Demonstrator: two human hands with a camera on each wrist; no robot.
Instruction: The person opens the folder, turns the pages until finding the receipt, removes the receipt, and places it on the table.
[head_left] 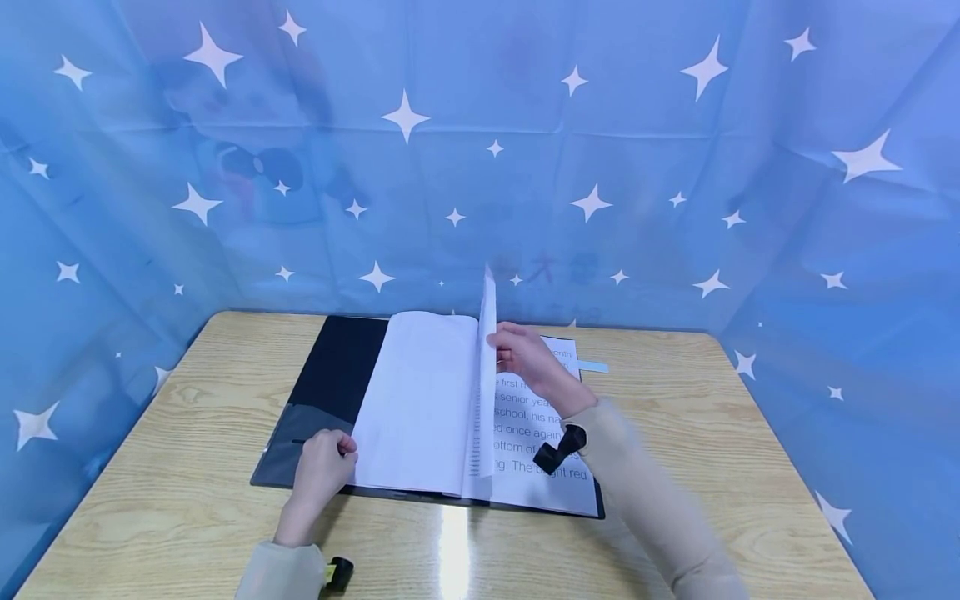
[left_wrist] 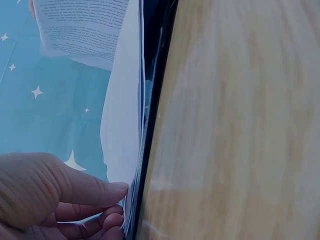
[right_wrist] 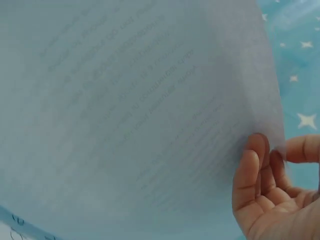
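On the table a black folder [head_left: 352,354] lies spread, with white pages inside. My right hand [head_left: 528,358] pinches the outer edge of one sheet [head_left: 487,392], which stands almost upright near the middle fold. In the right wrist view, thumb and fingers [right_wrist: 245,180] hold that sheet's edge, and faint print shows through the paper. My left hand [head_left: 324,467] rests at the lower left corner of the left-hand page [head_left: 420,400], its fingers loosely curled. The left wrist view shows its thumb [left_wrist: 107,192] touching the edge of the page stack [left_wrist: 122,115]. Large print covers the right-hand page [head_left: 540,483].
The wooden table [head_left: 712,467] extends around the folder on both sides. A light blue tab [head_left: 592,366] sticks out past the folder's right edge. Behind the table hangs a blue curtain [head_left: 465,175] with white stars. A dark pocket [head_left: 288,442] covers the folder's lower left.
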